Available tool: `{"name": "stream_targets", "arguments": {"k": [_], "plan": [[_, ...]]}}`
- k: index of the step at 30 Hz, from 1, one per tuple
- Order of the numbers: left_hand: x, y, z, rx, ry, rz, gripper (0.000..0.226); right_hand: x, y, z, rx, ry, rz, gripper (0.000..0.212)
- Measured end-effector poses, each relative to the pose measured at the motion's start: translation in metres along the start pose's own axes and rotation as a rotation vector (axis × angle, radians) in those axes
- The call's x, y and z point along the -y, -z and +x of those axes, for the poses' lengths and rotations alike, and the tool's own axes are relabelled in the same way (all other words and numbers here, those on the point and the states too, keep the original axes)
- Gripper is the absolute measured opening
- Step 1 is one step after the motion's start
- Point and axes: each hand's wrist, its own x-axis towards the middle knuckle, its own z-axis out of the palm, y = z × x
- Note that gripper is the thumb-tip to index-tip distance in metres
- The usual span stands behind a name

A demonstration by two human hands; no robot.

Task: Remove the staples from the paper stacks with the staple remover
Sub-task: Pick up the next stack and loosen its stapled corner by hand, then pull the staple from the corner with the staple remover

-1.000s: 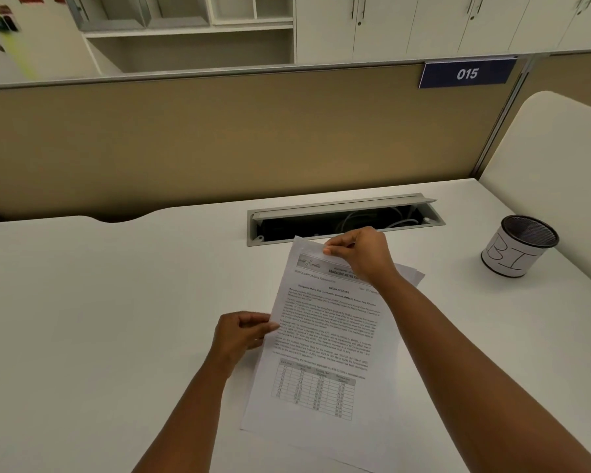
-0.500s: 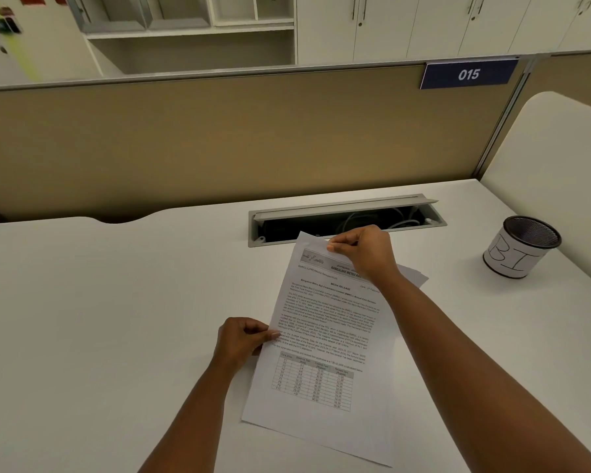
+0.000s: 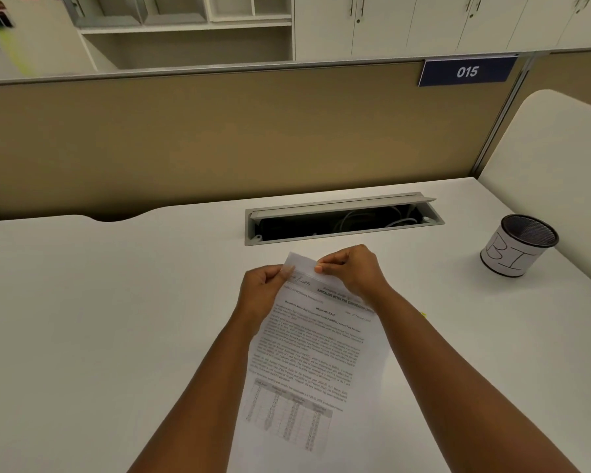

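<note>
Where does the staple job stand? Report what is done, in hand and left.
Done: nothing shows as finished; no pulled staple or separated sheet is visible. In hand: the left hand and right hand both pinch the top edge of the paper stack on the desk. Left: no staple remover is in view, and I cannot make out a staple. The mesh cup stands apart at right.

Two bare forearms come up from the lower edge of the view, with no sleeve on either as far as the frame shows. The left hand (image 3: 265,291) and the right hand (image 3: 352,272) wear no gloves. No ring, watch or band shows on the fingers or wrists that face the camera, and the short fingernails look plain and unpainted
</note>
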Motion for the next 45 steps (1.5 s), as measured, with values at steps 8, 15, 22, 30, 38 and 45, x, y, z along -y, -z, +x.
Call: {"name": "stream_targets", "arguments": {"k": [8, 15, 22, 30, 38, 45], "plan": [[0.022, -0.011, 0.005, -0.184, 0.024, 0.08, 0.017, -0.025, -0.001, -0.004, 0.031, 0.052, 0.02, 0.024], [0.043, -0.008, 0.01, -0.303, 0.047, 0.05, 0.015, -0.083, 0.053, -0.001, -0.255, -0.189, -0.588, 0.031], [0.046, -0.014, 0.012, -0.341, 0.059, 0.007, 0.027, -0.103, 0.048, -0.008, -0.029, -0.444, -0.696, 0.038], [0.041, -0.011, 0.011, -0.396, 0.061, -0.069, 0.018, -0.106, 0.049, -0.004, -0.239, -0.373, -0.39, 0.032], [0.034, -0.011, 0.007, -0.351, 0.043, -0.096, 0.013, -0.083, 0.057, 0.006, -0.48, -0.13, 0.278, 0.041], [0.023, -0.014, 0.006, -0.234, 0.013, -0.112, 0.014, -0.042, 0.064, 0.013, 0.001, 0.09, 0.332, 0.03]]}}
